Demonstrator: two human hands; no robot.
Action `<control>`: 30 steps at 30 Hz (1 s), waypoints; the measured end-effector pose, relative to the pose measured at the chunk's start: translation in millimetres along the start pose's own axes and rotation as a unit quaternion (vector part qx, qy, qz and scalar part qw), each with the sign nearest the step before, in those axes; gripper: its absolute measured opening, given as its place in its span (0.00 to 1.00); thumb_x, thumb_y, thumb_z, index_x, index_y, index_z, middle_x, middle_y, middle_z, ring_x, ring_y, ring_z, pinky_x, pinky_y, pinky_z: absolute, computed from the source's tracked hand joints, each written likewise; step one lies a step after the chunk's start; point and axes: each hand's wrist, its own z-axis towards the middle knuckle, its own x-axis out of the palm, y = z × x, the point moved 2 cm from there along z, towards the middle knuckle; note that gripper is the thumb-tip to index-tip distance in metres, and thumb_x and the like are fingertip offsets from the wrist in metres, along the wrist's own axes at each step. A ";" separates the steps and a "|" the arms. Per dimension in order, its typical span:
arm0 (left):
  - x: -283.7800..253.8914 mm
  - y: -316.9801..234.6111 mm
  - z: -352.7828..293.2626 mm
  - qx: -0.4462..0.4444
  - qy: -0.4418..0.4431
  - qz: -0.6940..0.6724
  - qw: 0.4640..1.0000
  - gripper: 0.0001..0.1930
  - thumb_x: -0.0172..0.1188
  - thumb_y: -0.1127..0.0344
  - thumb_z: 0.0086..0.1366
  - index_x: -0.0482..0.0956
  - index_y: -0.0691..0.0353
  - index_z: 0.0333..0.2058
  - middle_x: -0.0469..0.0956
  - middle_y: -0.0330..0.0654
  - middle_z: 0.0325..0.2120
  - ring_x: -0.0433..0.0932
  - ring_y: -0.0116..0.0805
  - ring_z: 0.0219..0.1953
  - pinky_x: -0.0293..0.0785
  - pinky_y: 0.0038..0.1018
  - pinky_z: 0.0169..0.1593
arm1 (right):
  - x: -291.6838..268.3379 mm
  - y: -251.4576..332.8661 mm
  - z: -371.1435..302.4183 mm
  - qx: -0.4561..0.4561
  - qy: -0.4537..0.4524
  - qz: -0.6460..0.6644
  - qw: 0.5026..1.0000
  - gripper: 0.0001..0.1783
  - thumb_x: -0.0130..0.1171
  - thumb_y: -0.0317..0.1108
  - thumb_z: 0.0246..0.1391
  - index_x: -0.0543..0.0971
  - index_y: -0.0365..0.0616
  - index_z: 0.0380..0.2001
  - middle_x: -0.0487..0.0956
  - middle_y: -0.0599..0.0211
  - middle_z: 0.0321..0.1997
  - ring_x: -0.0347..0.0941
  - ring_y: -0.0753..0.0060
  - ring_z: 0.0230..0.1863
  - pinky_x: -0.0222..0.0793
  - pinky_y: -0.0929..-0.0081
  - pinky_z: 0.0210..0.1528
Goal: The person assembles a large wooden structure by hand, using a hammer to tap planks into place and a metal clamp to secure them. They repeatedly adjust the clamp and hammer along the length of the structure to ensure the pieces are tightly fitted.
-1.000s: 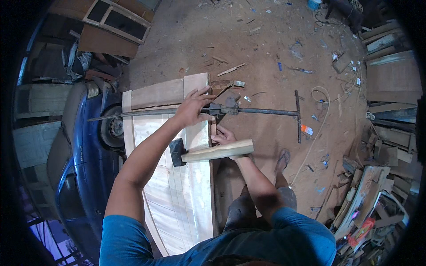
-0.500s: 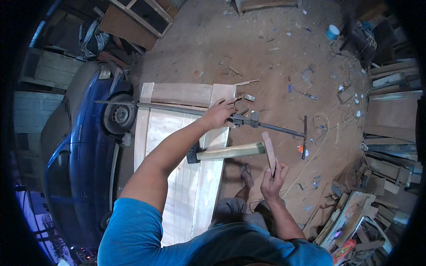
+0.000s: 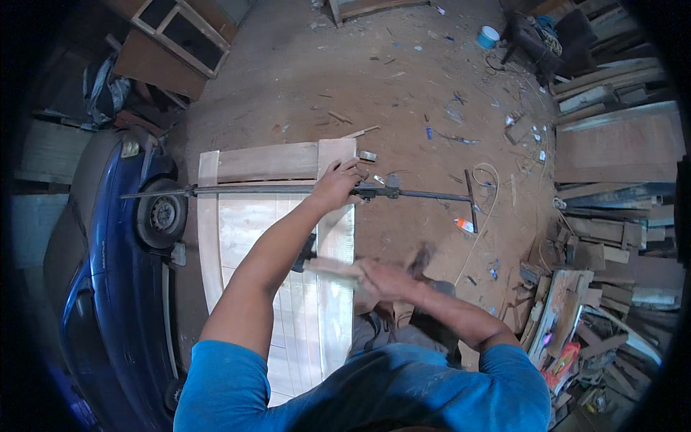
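Head view: I see the left hand laid across the long metal bar clamp at the right edge of the pale wooden panel, its fingers parted from the thumb. The clamp spans the panel near the far end, its T-shaped handle standing out past the edge above the dirt floor. The dark-headed hammer shows over the panel. The right hand is blurred at the hammer's handle end; I cannot tell whether it closes there. A blue car stands at left.
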 end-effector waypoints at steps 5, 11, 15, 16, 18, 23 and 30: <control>-1.0 -3.3 -0.2 0.000 -0.010 0.008 1.000 0.34 0.75 0.49 0.51 0.79 0.58 0.54 0.75 0.40 0.59 0.57 0.42 0.73 0.51 0.50 0.74 | 22.2 14.5 37.4 -0.054 -0.124 0.014 0.991 0.21 0.54 0.36 0.58 0.75 0.32 0.51 0.73 0.37 0.52 0.75 0.36 0.47 0.71 0.44 0.55; 2.7 1.8 -1.5 -0.016 0.008 0.005 1.000 0.35 0.74 0.47 0.51 0.79 0.59 0.55 0.76 0.41 0.59 0.55 0.43 0.74 0.49 0.50 0.74 | -35.5 -49.6 44.5 -0.008 -0.149 -0.153 0.977 0.09 0.60 0.33 0.49 0.84 0.39 0.28 0.81 0.52 0.30 0.79 0.42 0.36 0.76 0.49 0.40; -0.4 -3.5 5.2 -0.005 0.017 0.009 1.000 0.35 0.74 0.48 0.51 0.78 0.60 0.55 0.75 0.41 0.60 0.55 0.42 0.74 0.49 0.51 0.74 | -128.6 -144.4 6.2 0.046 -0.150 -0.355 0.922 0.10 0.55 0.26 0.53 0.83 0.37 0.36 0.83 0.47 0.36 0.82 0.43 0.43 0.78 0.55 0.44; 0.1 -4.5 6.6 -0.008 0.021 0.009 1.000 0.35 0.75 0.48 0.51 0.78 0.60 0.55 0.75 0.41 0.60 0.55 0.42 0.74 0.49 0.51 0.74 | -136.1 -162.0 8.2 0.062 -0.120 -0.347 0.928 0.11 0.54 0.26 0.54 0.82 0.35 0.38 0.83 0.45 0.38 0.82 0.43 0.45 0.78 0.55 0.47; 0.3 -1.7 6.5 -0.018 0.023 0.015 0.999 0.34 0.76 0.51 0.50 0.78 0.60 0.55 0.75 0.41 0.59 0.55 0.43 0.74 0.49 0.52 0.74 | -161.2 -163.3 19.0 0.069 0.024 -0.323 0.944 0.12 0.52 0.26 0.56 0.81 0.33 0.40 0.83 0.43 0.40 0.82 0.43 0.47 0.78 0.55 0.50; -1.1 -4.5 3.4 -0.023 0.008 0.006 1.000 0.35 0.76 0.51 0.49 0.78 0.59 0.54 0.75 0.42 0.58 0.55 0.43 0.74 0.49 0.52 0.74 | -172.7 -163.6 25.9 0.068 0.066 -0.289 0.953 0.12 0.50 0.29 0.60 0.80 0.36 0.40 0.84 0.43 0.40 0.83 0.42 0.43 0.79 0.50 0.44; -10.9 -11.6 3.9 -0.043 0.036 0.014 0.998 0.33 0.75 0.55 0.51 0.78 0.58 0.56 0.73 0.36 0.62 0.54 0.38 0.75 0.48 0.48 0.75 | -159.4 -153.5 20.8 0.080 -0.035 -0.322 0.943 0.12 0.50 0.29 0.60 0.78 0.35 0.42 0.84 0.46 0.37 0.83 0.42 0.41 0.79 0.49 0.42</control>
